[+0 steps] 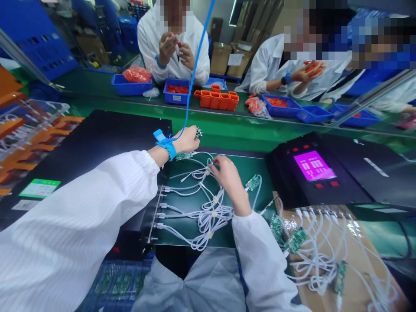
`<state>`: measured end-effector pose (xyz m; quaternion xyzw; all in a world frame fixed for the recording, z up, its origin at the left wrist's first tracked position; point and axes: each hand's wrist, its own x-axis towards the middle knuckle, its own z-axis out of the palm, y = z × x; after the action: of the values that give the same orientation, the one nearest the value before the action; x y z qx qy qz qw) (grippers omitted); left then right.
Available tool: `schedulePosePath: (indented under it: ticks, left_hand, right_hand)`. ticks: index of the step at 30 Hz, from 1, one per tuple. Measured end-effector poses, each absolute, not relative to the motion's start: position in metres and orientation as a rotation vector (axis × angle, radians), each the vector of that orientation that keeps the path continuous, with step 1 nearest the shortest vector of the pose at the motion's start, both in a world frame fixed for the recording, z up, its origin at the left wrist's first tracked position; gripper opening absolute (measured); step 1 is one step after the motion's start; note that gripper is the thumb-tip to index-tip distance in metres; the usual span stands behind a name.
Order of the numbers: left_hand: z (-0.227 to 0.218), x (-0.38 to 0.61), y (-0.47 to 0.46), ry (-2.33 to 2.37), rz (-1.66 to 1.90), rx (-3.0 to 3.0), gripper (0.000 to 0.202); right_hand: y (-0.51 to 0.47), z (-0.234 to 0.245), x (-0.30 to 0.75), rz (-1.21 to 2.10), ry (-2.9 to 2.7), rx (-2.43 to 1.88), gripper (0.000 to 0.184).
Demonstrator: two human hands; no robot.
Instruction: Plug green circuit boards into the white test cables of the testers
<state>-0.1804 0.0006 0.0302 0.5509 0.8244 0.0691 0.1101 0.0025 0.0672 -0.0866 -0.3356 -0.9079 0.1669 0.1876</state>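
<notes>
My left hand, a blue wrist strap on its wrist, is closed around a bunch of small metal-tipped pieces; their exact kind is too small to make out. Just below it lies a green circuit board. My right hand pinches a white cable at the top of the coiled bundle. More coiled white cables lie on the green mat, tied in places. Several of their plugs sit in the side of the black box at left. Right of my right hand is another circuit board.
At right stands a black tester with a lit magenta screen. White cables and circuit boards lie on cardboard before it. Across the bench, co-workers handle orange parts beside blue bins and orange holders. A blue cord hangs to my strap.
</notes>
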Motion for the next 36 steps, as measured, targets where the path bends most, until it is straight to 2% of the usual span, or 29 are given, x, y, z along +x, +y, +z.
schedulePosePath:
  ticks: [3, 6, 11, 15, 22, 27, 32, 36]
  left_hand:
    - [0.032, -0.180, 0.001, 2.393, 0.214, 1.578, 0.033]
    - [0.035, -0.178, -0.001, 2.337, 0.217, 1.550, 0.033]
    - [0.037, -0.176, -0.004, 2.324, 0.219, 1.516, 0.042]
    - [0.034, -0.178, -0.001, 2.306, 0.198, 1.520, 0.047]
    - [0.027, -0.181, 0.000, 2.150, 0.180, 1.512, 0.060]
    - [0.026, -0.182, -0.001, 2.065, 0.215, 1.521, 0.051]
    - [0.026, -0.182, 0.000, 2.019, 0.201, 1.541, 0.038]
    - [0.026, -0.182, 0.000, 2.018, 0.186, 1.550, 0.039]
  right_hand:
    - [0.077, -0.093, 0.026, 0.612, -2.563, -1.182, 0.014]
    - [0.077, -0.101, 0.025, 0.845, -2.551, -1.114, 0.010]
    - [0.071, -0.103, 0.022, 0.834, -2.437, -1.019, 0.009]
    - [0.070, -0.100, 0.035, 0.932, -2.283, -0.921, 0.018]
    - [0.069, -0.105, 0.045, 1.358, -2.041, -0.868, 0.041]
    - [0.067, -0.104, 0.044, 1.511, -1.936, -0.817, 0.049]
    - [0.066, -0.096, 0.050, 1.492, -2.005, -0.824, 0.043]
    - [0.064, -0.092, 0.053, 1.234, -2.116, -0.815, 0.038]
